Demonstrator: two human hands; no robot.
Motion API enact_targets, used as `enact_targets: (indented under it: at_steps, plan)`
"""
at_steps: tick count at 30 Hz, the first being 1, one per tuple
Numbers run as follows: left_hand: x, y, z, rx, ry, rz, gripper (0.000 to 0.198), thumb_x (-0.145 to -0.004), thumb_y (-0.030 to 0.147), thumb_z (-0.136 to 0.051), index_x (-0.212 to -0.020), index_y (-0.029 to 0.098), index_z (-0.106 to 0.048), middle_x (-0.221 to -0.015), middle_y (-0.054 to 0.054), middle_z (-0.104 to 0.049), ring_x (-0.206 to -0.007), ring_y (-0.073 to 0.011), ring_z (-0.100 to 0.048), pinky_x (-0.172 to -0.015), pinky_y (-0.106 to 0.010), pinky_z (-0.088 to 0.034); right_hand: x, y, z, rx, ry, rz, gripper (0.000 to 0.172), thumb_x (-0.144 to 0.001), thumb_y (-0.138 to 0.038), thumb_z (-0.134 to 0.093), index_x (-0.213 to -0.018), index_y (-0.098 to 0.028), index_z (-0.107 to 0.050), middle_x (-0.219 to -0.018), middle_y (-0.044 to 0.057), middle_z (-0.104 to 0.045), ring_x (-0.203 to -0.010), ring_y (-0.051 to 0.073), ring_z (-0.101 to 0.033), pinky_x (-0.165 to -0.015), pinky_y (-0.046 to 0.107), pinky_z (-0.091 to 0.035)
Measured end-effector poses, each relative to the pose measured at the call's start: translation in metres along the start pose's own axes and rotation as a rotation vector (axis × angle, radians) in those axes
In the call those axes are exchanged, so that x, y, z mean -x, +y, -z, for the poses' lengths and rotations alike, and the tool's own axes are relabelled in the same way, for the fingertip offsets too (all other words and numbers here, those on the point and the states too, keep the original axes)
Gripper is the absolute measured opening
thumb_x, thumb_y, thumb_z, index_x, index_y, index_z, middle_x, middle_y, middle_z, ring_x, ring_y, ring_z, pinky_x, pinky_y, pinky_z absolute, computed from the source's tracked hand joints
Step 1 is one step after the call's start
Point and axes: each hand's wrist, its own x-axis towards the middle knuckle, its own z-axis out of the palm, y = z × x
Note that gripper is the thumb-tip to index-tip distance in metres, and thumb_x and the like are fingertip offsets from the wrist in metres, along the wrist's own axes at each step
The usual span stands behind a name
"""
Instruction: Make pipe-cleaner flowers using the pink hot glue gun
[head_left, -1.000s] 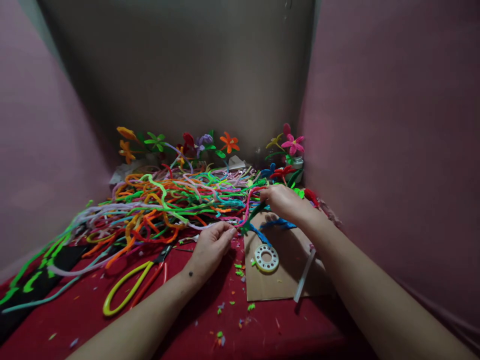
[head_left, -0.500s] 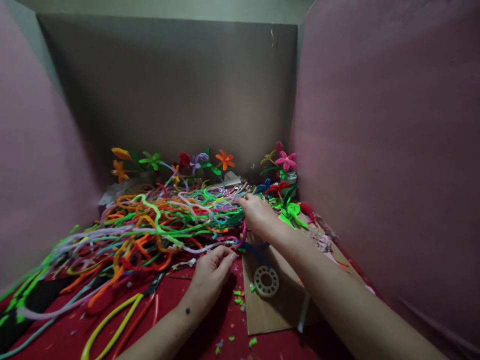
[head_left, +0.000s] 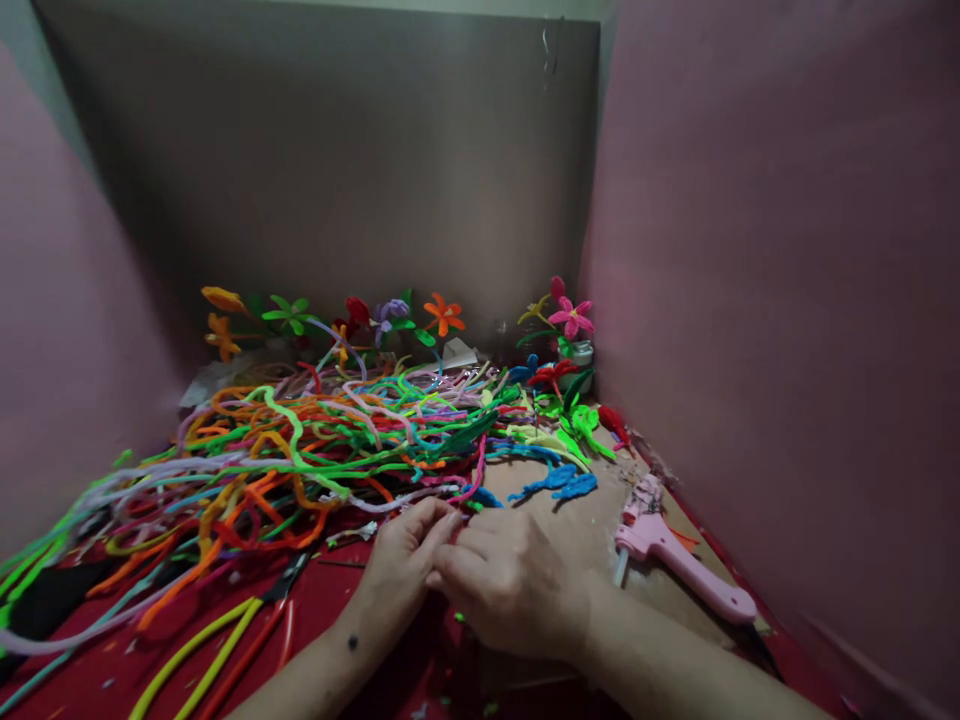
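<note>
My left hand is low in the middle, its thumb and fingers pressed together in a pinch. My right hand is right beside it, fingers curled, its fingertips meeting those of the left. Whatever they pinch is too small or too hidden to name. Just above the fingertips, a magenta pipe cleaner curves down from a large tangled pile of coloured pipe cleaners. Blue fuzzy leaf-shaped pieces lie on the cardboard beyond my right hand.
A pink glue gun rests on the cardboard at right. Scissors with yellow and red handles lie on the red cloth at left. Fuzzy flowers stand along the back, below a grey panel. Pink panels flank both sides.
My right hand has come back from the pile's right edge and down to my left hand, uncovering the blue pieces and the glue gun. It now covers the round spool. My left hand stays pinched.
</note>
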Motion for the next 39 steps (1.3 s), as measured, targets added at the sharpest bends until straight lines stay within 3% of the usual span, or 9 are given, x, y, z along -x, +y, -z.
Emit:
enact_targets:
  at_steps: [10, 17, 21, 24, 27, 30, 32, 36, 39]
  plan:
    - [0.003, -0.003, -0.003, -0.023, -0.005, -0.023, 0.016, -0.078, 0.033, -0.053, -0.074, 0.018, -0.060, -0.068, 0.000, -0.059, -0.065, -0.0148, -0.054, -0.062, -0.024, -0.044, -0.005, -0.008, 0.008, -0.122, 0.065, 0.030, 0.026, -0.079, -0.021, -0.046, -0.056, -0.016, -0.055, -0.051, 0.002, -0.057, -0.050, 0.013, -0.050, -0.050, 0.027, -0.037]
    - [-0.010, 0.038, -0.006, -0.163, -0.043, -0.060, 0.017, -0.078, 0.033, -0.052, -0.083, 0.020, -0.060, -0.074, 0.000, -0.061, -0.069, -0.0155, -0.056, -0.064, -0.025, -0.046, -0.010, -0.015, 0.008, -0.105, 0.179, 0.142, 0.027, -0.075, -0.022, -0.049, -0.048, -0.018, -0.050, -0.045, -0.001, -0.053, -0.044, 0.011, -0.047, -0.048, 0.028, -0.035]
    - [-0.035, 0.056, -0.014, -0.530, -0.156, -0.292, 0.014, -0.078, 0.022, -0.050, -0.082, 0.019, -0.063, -0.080, -0.003, -0.061, -0.073, -0.0160, -0.056, -0.067, -0.026, -0.043, -0.011, -0.023, 0.010, -0.124, 0.240, 0.190, 0.031, -0.075, -0.023, -0.049, -0.045, -0.019, -0.047, -0.042, -0.003, -0.048, -0.042, 0.010, -0.043, -0.043, 0.027, -0.033]
    - [-0.048, 0.053, -0.025, -0.940, -0.268, -0.381, 0.024, -0.073, 0.010, -0.047, -0.084, 0.020, -0.065, -0.088, -0.007, -0.058, -0.081, -0.0198, -0.054, -0.065, -0.028, -0.041, -0.009, -0.031, 0.010, -0.144, 0.228, 0.263, 0.034, -0.081, -0.027, -0.049, -0.047, -0.021, -0.046, -0.044, -0.004, -0.047, -0.042, 0.011, -0.043, -0.041, 0.028, -0.033]
    - [-0.052, 0.047, -0.034, -1.147, -0.300, -0.424, 0.024, -0.073, 0.008, -0.042, -0.076, 0.018, -0.064, -0.089, -0.009, -0.056, -0.087, -0.0222, -0.050, -0.064, -0.029, -0.039, -0.007, -0.030, 0.011, -0.153, 0.212, 0.296, 0.034, -0.081, -0.027, -0.050, -0.048, -0.020, -0.046, -0.044, -0.004, -0.047, -0.040, 0.011, -0.043, -0.042, 0.027, -0.032]
    - [-0.055, 0.045, -0.032, -1.169, -0.328, -0.418, 0.022, -0.074, 0.009, -0.041, -0.068, 0.017, -0.061, -0.087, -0.009, -0.055, -0.086, -0.0212, -0.048, -0.065, -0.029, -0.039, -0.005, -0.019, 0.018, -0.152, 0.236, 0.159, 0.029, -0.078, -0.023, -0.049, -0.049, -0.018, -0.049, -0.044, -0.003, -0.048, -0.042, 0.010, -0.042, -0.044, 0.027, -0.033]
    - [-0.056, 0.048, -0.024, -1.098, -0.309, -0.432, 0.019, -0.075, 0.012, -0.043, -0.068, 0.018, -0.059, -0.084, -0.007, -0.055, -0.085, -0.0203, -0.047, -0.068, -0.029, -0.039, -0.004, -0.008, 0.026, -0.166, 0.263, -0.056, 0.026, -0.079, -0.020, -0.048, -0.053, -0.017, -0.052, -0.049, 0.000, -0.052, -0.048, 0.011, -0.046, -0.049, 0.027, -0.035]
    - [-0.055, 0.057, -0.008, -0.584, -0.179, -0.427, 0.011, -0.076, 0.019, -0.048, -0.070, 0.018, -0.057, -0.075, -0.003, -0.055, -0.077, -0.0171, -0.049, -0.070, -0.027, -0.039, -0.005, 0.011, 0.043, -0.300, 0.473, -0.600, 0.019, -0.084, -0.019, -0.046, -0.068, -0.017, -0.057, -0.065, 0.002, -0.055, -0.065, 0.014, -0.052, -0.061, 0.026, -0.041]
    - [-0.053, 0.058, -0.004, -0.300, -0.086, -0.342, 0.010, -0.078, 0.025, -0.050, -0.075, 0.018, -0.057, -0.071, -0.001, -0.055, -0.069, -0.0148, -0.050, -0.066, -0.025, -0.040, -0.006, 0.022, 0.046, -0.447, 0.630, -0.871, 0.012, -0.086, -0.020, -0.045, -0.086, -0.017, -0.057, -0.082, 0.004, -0.058, -0.077, 0.014, -0.055, -0.068, 0.026, -0.044]
